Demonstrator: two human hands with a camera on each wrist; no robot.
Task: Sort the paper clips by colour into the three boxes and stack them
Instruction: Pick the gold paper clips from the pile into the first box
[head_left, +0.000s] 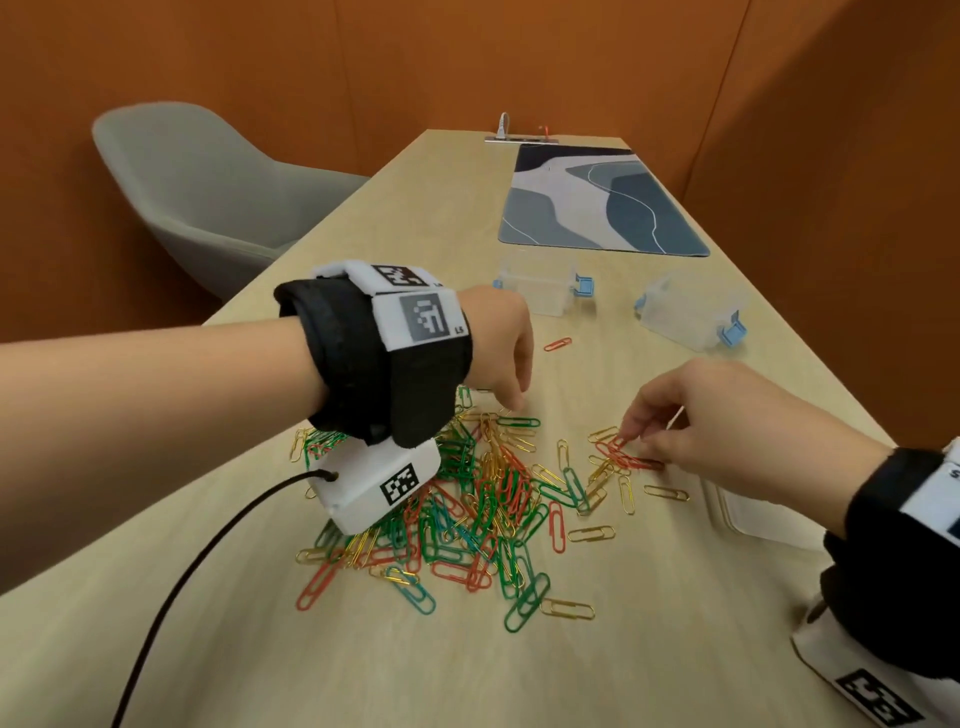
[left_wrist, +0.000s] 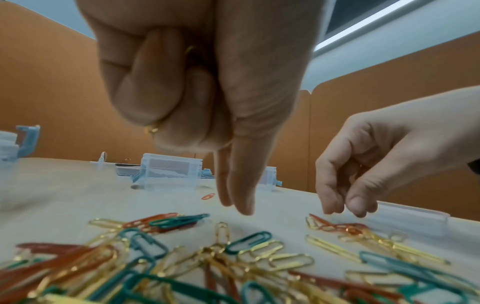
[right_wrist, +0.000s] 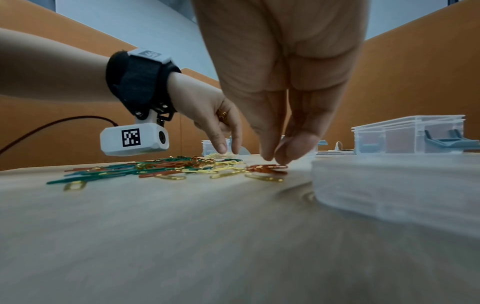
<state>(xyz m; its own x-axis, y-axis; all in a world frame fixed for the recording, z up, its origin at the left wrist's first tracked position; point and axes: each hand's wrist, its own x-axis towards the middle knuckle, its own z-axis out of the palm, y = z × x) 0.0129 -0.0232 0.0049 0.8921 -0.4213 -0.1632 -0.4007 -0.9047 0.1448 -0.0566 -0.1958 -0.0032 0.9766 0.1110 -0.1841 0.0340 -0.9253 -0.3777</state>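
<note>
Sorting is at its gathering step: the mixed paper clips (head_left: 467, 499) lie heaped on the counter (head_left: 363, 665), and the 3 boxes (head_left: 537, 286) look empty. The left hand (head_left: 498, 348) holds gold clips (left_wrist: 152, 129) in curled fingers (left_wrist: 155, 82). The right hand (head_left: 727, 421) has fingertips together on a red cluster (head_left: 626, 457). Next comes lifting the reds cleanly into 1 box.

Paper clips (head_left: 467, 499) lie before two boxes (head_left: 540, 286) on table (head_left: 363, 665).
</note>
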